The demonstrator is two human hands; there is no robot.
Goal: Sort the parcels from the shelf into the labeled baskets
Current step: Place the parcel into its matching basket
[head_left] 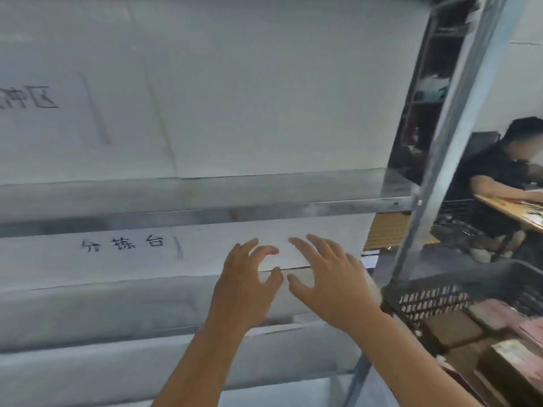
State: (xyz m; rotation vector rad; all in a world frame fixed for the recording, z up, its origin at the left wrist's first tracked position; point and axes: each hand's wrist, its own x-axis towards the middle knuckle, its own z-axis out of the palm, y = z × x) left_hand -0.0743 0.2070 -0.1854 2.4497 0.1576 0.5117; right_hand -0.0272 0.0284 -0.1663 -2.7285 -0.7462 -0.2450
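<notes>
two hands, left hand [246, 284] and right hand [332, 284], fingers spread, empty, before the shelf edge [147, 292].

Two bare forearms, no sleeves; left hand [245, 284], right hand [329, 282] ungloved, no rings.

A metal shelf [293, 205] is filling most of the view, its grey boards running left to right and its upright post [458, 118] standing at the right. White sheets [235, 83] are covering the back behind each level; black characters are showing on the left ones. At the near right, a dark basket [440, 298] is holding brown and pinkish parcels [458, 330].
</notes>
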